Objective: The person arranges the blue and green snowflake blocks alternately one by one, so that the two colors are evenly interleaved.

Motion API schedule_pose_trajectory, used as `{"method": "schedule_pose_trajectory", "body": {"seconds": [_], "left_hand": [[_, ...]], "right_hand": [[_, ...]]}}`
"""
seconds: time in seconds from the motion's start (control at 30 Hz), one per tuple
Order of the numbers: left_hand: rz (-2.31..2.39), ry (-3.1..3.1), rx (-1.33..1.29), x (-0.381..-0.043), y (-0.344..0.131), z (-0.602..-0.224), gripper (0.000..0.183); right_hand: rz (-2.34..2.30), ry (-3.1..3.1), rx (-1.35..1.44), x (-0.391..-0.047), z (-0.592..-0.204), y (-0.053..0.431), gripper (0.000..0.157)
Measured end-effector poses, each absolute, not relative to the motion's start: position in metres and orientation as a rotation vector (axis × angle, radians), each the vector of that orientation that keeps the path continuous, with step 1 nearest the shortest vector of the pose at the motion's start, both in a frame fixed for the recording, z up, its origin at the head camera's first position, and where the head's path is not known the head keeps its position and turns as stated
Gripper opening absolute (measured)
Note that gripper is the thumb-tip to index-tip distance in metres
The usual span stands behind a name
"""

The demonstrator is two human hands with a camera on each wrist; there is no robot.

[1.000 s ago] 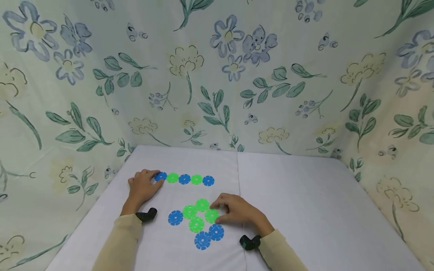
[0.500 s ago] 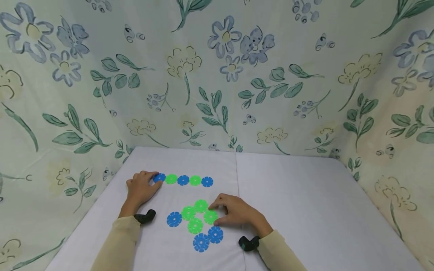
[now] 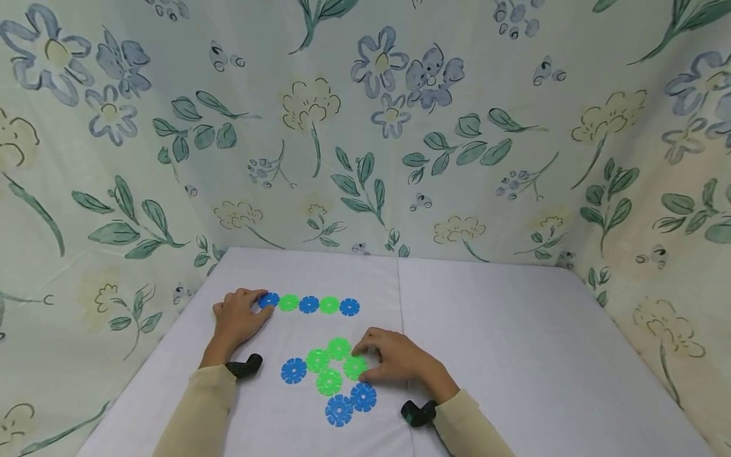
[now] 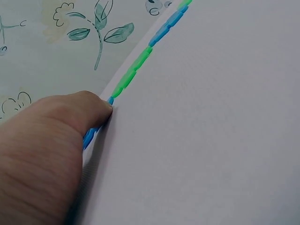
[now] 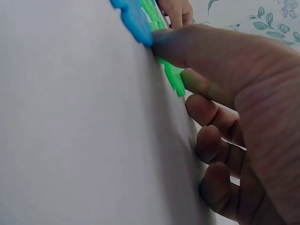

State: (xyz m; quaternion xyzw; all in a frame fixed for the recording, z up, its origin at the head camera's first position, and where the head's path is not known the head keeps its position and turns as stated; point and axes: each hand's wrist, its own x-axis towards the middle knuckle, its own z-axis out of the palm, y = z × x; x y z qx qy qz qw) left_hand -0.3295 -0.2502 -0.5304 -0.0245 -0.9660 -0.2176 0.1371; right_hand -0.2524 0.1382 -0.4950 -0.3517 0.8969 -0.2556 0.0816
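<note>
My left hand (image 3: 237, 317) pinches a blue notched plastic disc (image 3: 269, 301) between thumb and forefinger. That disc forms the left end of a straight row of alternating blue and green discs, lying flat edge to edge. In the left wrist view, the thumb (image 4: 93, 110) presses at the blue disc's near edge. Lower right, my right hand (image 3: 400, 355) has thumb and forefinger around a green disc (image 3: 355, 367) at the right side of a loose cluster. The right wrist view shows its other fingers (image 5: 216, 180) curled near the cloth, with the thumb beside a blue disc (image 5: 136, 21).
Other green discs (image 3: 339, 348) sit in the cluster. Below it two blue discs (image 3: 339, 410) overlap, and a single blue disc (image 3: 294, 370) lies to its left. White cloth (image 3: 502, 343) covers the table. Flowered fabric (image 3: 365, 139) hangs behind and at both sides.
</note>
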Motion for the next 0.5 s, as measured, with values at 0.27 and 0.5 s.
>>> {"method": "schedule_pose_trajectory", "body": {"seconds": [0.27, 0.5], "left_hand": [[-0.638, -2.792, -0.072, -0.3264, -0.2496, -0.53, 0.05], [-0.64, -2.797, -0.07, -0.3265, -0.2488, -0.5277, 0.05]], "right_hand": [[-0.778, 2.682, -1.056, -0.2515, -0.4967, 0.1385, 0.041], [-0.769, 2.701, -1.07, -0.252, -0.4954, 0.1384, 0.04]]}}
